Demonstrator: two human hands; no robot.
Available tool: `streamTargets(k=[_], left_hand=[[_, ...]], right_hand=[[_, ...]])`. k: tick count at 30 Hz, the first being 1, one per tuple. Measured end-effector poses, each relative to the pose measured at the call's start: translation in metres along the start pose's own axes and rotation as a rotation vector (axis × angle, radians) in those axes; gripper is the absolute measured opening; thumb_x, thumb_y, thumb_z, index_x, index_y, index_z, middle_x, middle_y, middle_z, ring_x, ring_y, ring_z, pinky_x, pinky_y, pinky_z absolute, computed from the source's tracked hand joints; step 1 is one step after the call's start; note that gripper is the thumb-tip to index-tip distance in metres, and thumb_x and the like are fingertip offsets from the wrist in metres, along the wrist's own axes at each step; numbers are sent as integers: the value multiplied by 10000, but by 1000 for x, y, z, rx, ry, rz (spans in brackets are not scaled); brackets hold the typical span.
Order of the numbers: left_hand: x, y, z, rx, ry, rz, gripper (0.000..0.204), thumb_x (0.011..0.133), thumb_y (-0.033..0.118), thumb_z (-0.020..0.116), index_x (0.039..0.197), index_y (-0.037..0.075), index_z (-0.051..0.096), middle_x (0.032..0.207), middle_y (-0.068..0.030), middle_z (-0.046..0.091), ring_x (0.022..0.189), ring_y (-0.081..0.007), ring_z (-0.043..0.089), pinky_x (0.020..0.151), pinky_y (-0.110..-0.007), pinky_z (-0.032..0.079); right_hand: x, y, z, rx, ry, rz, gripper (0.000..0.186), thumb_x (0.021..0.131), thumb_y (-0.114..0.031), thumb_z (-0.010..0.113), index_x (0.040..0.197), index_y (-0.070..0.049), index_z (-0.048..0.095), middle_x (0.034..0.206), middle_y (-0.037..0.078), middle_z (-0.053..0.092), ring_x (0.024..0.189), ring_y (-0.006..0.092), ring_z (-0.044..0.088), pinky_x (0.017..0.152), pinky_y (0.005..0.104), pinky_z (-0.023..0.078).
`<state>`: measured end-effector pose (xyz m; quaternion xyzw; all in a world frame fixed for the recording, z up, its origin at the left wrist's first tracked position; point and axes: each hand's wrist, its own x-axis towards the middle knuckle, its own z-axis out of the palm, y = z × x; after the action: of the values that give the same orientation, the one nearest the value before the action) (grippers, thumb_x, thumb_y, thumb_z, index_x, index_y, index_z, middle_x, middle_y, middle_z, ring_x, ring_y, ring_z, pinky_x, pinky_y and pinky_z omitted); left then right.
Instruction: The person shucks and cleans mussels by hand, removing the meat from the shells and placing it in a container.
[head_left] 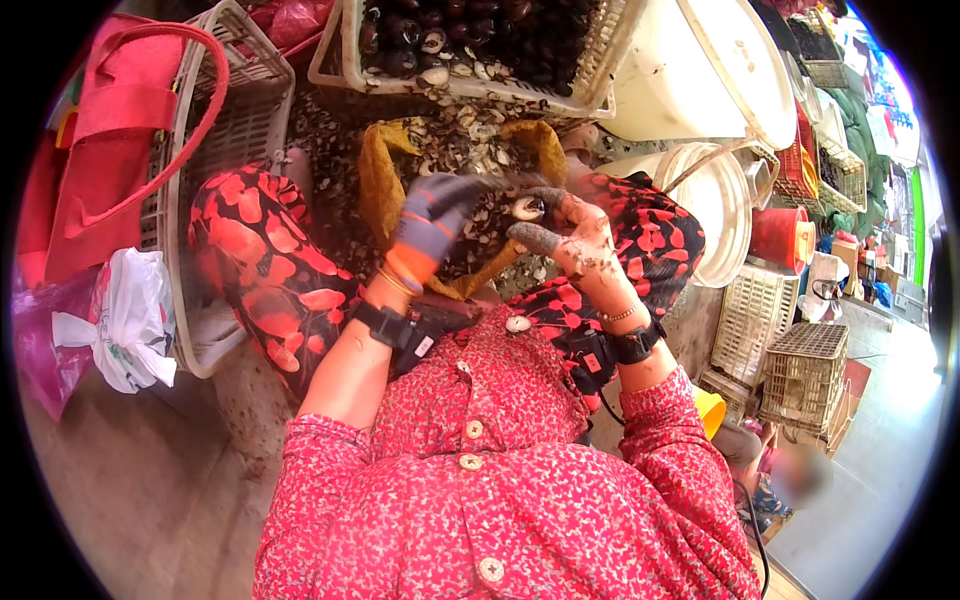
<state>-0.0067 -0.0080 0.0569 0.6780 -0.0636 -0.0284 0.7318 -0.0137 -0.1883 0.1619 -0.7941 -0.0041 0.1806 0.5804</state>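
My left hand point(436, 222), in a grey and orange glove, is closed and reaches in from the left. Motion blur beyond its fingertips hides what it grips. Between the covered fingertips of my right hand point(572, 238) is a small round dark-shelled piece point(527, 208) with a white face. Grey covers sit on those fingers, and dark bits cling to the skin. Below both hands, between my knees, an open yellow sack point(384, 190) contains many pale and dark shell-like fragments point(465, 150).
Beyond the sack stands a pale plastic crate point(480, 92) of dark round pieces. White buckets point(705, 200) are at the right, with stacked crates point(806, 370) farther out. At the left are a long crate point(240, 125), a red bag point(110, 140) and a white plastic bag point(128, 320).
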Motion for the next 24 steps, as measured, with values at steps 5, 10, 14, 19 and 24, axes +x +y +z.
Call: streamTargets(k=[5,10,14,19,24], left_hand=[[5,4,-1,310,38,133,235,779,-17,580,989,45,664,960,-116,613,891,-273,577,807,-342,457],[-3,28,8,383,-119,391,259,737,-19,609,976,58,672,954,-114,595,909,-291,547,828,-344,444],[0,-22,-13,461,86,2,325,761,-45,584,1056,71,654,973,-93,598,858,-226,578,786,-317,467],[-3,32,17,10,-48,62,324,805,13,641,1126,14,599,1055,-57,592,936,-132,582,825,-251,465],[-9,12,19,-544,-93,-303,299,812,89,666,1101,21,627,1029,-65,642,901,-145,606,804,-256,484]], right_hand=[[2,7,4,99,17,41,394,719,-144,786,1044,5,621,921,45,674,829,88,598,776,239,487],[4,15,1,-10,22,-115,367,722,-118,780,1033,-6,621,907,40,670,818,78,596,759,229,488],[-1,4,10,40,65,20,361,718,-93,779,1028,-6,616,922,37,662,826,88,596,754,245,496],[8,58,14,-300,138,-111,343,659,-95,751,956,-25,593,800,86,637,745,242,621,687,315,500],[7,34,19,-747,165,-262,425,618,-240,758,955,-37,598,841,159,606,797,369,593,701,400,488]])
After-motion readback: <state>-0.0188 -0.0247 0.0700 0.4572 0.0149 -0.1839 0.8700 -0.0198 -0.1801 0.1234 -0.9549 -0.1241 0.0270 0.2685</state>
